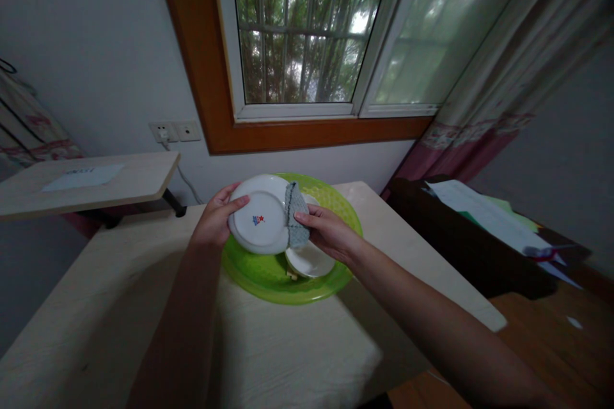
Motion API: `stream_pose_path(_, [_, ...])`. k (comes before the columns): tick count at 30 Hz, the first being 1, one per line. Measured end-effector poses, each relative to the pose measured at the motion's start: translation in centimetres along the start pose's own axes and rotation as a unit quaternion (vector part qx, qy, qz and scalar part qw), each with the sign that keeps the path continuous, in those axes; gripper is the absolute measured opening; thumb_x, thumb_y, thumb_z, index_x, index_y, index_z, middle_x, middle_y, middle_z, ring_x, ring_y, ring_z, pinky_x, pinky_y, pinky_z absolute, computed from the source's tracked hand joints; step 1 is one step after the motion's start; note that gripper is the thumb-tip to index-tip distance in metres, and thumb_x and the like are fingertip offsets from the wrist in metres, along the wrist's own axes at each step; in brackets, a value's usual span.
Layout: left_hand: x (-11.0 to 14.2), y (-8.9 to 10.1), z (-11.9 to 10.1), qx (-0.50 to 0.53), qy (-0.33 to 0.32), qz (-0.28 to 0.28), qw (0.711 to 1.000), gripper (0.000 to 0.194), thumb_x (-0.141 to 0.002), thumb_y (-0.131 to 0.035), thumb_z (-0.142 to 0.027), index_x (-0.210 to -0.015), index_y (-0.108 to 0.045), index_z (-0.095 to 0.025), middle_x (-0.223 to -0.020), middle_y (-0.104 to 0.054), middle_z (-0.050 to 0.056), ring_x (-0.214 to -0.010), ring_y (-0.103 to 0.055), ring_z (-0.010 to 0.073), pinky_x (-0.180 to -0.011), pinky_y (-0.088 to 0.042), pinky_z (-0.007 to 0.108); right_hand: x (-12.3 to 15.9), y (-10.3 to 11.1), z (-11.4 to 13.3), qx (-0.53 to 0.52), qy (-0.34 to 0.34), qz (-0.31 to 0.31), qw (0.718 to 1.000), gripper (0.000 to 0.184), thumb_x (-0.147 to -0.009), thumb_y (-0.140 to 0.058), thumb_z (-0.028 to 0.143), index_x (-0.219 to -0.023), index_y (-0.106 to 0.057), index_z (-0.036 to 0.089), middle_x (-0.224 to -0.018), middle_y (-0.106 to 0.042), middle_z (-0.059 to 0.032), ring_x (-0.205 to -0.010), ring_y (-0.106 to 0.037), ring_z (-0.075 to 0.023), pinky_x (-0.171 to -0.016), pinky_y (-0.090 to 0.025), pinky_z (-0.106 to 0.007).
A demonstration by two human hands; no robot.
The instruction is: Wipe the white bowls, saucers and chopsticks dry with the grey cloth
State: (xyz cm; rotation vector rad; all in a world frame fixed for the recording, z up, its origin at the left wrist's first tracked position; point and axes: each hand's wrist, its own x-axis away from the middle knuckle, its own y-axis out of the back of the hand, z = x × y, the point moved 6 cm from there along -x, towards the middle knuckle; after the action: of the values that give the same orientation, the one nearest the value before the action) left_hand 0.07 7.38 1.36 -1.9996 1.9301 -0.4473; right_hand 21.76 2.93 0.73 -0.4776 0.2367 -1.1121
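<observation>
My left hand grips a small white plate by its left rim, tilted up so that its underside with a small red and blue mark faces me. My right hand presses a folded grey cloth against the plate's right edge, fingers closed on the cloth. Both hands hover over a green plastic basin on the table. A second white plate lies in the basin under my right hand.
The basin stands on a pale wooden table below a window. A small side table with a paper is at the left. A dark desk with papers is at the right, beside a curtain.
</observation>
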Motion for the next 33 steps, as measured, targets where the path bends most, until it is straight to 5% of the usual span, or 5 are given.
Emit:
stream_pose_path(19, [1.3,-2.3,0.2,-0.228,-0.036,0.185,0.955,0.071,-0.064,-0.089,-0.029,-0.13,-0.062,-0.017,-0.134,-0.064,0.014,-0.121,-0.061,0.0321,-0.102,-0.05,0.047,-0.8,-0.3,1.1,0.013,-0.024,0.003,1.0,0.029,-0.074,-0.084,0.03,-0.095,-0.073,0.013,-0.088,-0.076,-0.0072,-0.074,-0.069,-0.0169,-0.073,-0.054,-0.029])
stream_pose_path(33, [0.9,-1.1,-0.1,-0.129,-0.024,0.105,0.986,0.066,-0.053,-0.092,-0.018,-0.115,-0.07,-0.018,-0.115,-0.072,0.01,-0.102,-0.069,0.0272,-0.085,-0.057,0.037,-0.8,-0.4,0.6,0.041,-0.023,0.014,0.999,0.036,-0.074,-0.086,0.03,-0.103,-0.073,0.014,-0.092,-0.077,-0.0072,-0.074,-0.07,-0.0164,-0.071,-0.055,-0.028])
